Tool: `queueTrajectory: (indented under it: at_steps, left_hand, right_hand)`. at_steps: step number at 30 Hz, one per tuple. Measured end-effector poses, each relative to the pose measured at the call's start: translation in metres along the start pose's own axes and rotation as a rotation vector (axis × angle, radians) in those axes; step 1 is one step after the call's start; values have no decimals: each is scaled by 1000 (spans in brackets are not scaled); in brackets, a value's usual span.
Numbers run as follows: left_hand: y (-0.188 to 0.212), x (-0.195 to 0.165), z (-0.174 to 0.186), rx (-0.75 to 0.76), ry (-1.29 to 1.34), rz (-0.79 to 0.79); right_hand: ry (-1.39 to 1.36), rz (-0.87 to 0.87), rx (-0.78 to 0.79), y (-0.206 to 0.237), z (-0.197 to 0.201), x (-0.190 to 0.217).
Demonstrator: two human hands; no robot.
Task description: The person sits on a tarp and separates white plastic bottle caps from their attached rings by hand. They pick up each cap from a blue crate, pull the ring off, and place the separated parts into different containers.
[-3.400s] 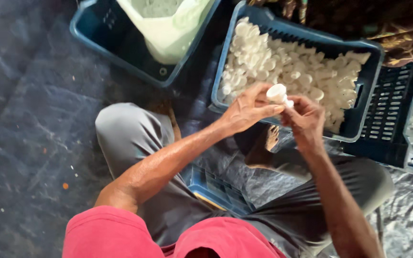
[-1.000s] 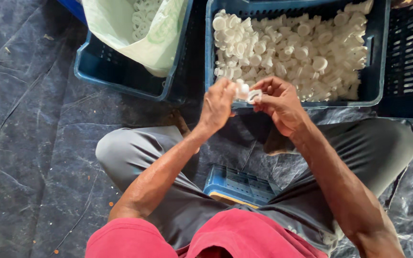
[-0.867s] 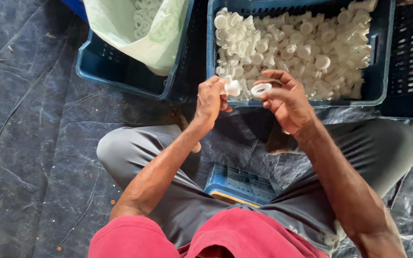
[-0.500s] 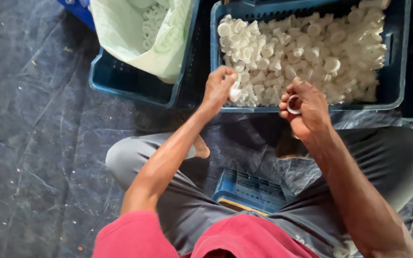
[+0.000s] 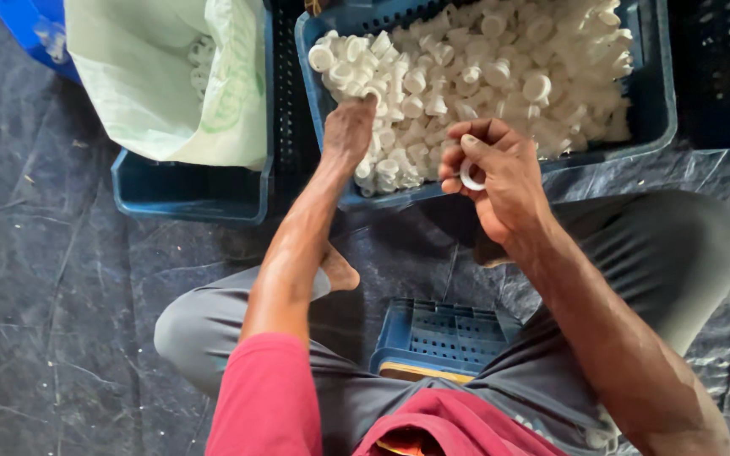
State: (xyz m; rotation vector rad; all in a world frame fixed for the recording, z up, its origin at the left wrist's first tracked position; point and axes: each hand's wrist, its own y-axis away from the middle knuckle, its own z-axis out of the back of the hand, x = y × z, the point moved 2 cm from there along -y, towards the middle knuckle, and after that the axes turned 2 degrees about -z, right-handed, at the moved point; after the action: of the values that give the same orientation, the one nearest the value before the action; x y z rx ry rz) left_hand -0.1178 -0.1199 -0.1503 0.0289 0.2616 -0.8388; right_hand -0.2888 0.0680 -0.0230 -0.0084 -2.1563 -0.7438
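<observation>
Head view: left hand (image 5: 350, 131) reaches into the near-left corner of the blue crate (image 5: 654, 93), fingers down among the white plastic caps (image 5: 483, 76); can't tell if they're closed on one. Right hand (image 5: 500, 173) hovers over the crate's near edge, fingers curled and pinched on a white ring (image 5: 471, 176). Second blue crate (image 5: 187, 192) sits just left of the first, lined with a pale green bag (image 5: 162, 84); a small blue crate (image 5: 441, 338) lies between the person's legs.

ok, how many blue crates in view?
5, maybe more out of frame. One holds the white bag, top left. One is full of white caps, where the left hand reaches. A dark one far right. A small one between the legs. One corner top left.
</observation>
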Motion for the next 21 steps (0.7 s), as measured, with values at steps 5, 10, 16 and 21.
queueTrajectory:
  at_steps: [5,10,16,21]
  left_hand:
    - [33,-35,73,-59,474,10]
    - [65,-87,148,172,535,-213]
    - [102,-105,178,214,757,80]
    - [125,-108,160,41,1257,364]
  right_hand:
    - [356,51,-91,-6,0,2]
    - [801,286,199,-1,-12,-6]
    - [563,15,460,22,-27,-24]
    - [369,84,332,31,-33,-24]
